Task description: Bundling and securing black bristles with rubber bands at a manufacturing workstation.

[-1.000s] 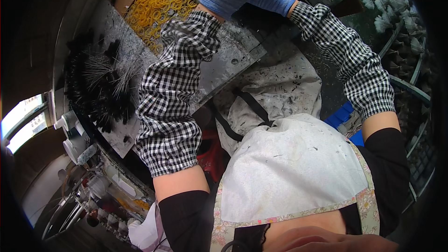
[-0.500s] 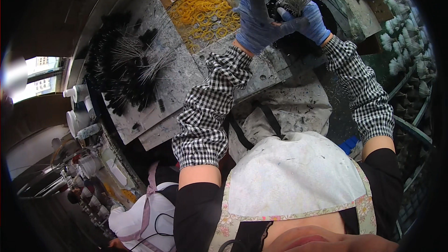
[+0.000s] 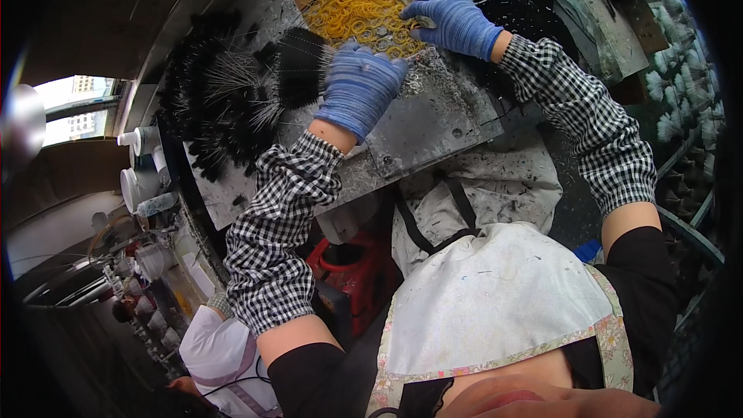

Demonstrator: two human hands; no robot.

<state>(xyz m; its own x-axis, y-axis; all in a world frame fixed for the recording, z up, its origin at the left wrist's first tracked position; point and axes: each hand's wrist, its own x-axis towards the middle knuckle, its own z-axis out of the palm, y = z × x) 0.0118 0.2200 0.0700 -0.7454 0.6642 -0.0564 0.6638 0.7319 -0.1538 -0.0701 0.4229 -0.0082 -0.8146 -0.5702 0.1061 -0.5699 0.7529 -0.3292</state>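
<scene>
One black bristle bundle (image 3: 303,66) is gripped in the closed left hand (image 3: 360,87). The right hand (image 3: 453,22), fingers curled, is pressed on one heap of yellow rubber bands (image 3: 357,9). Bare grey worktop (image 3: 426,120) is left near the edge.

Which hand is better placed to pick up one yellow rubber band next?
Probably the right hand: its fingers already rest at the edge of the yellow rubber bands. The left hand is closed around a black bristle bundle.
</scene>
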